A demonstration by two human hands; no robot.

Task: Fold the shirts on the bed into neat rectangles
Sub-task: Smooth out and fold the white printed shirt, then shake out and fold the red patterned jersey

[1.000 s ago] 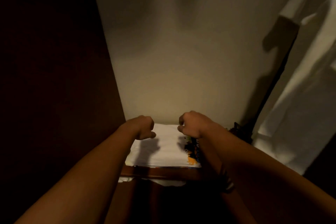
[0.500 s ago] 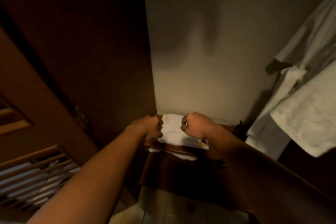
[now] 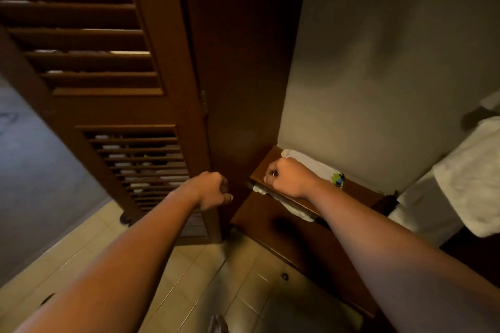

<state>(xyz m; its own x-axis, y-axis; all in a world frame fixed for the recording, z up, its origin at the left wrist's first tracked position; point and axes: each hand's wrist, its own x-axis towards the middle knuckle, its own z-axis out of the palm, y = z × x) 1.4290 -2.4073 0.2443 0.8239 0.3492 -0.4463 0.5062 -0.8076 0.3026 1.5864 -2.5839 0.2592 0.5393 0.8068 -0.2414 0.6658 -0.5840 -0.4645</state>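
Observation:
A folded white shirt (image 3: 311,165) with a green and blue print at one corner lies on a dark wooden shelf (image 3: 361,193) against the wall. My right hand (image 3: 290,178) is a curled fist at the shirt's near left corner, over the shelf's front edge; I see nothing clearly held in it. My left hand (image 3: 213,190) hangs in the air to the left of the shelf, fingers curled and holding nothing.
More white cloth (image 3: 296,210) sticks out under the shelf's front edge. A louvered wooden door (image 3: 108,67) stands open on the left. White towelling fabric (image 3: 465,184) hangs at the right. Below are a tiled floor (image 3: 189,265) and my foot (image 3: 217,324).
My left hand has come off the shirt and drawn back to the left. The view has swung left and pulled away, bringing the louvered door and the floor into sight.

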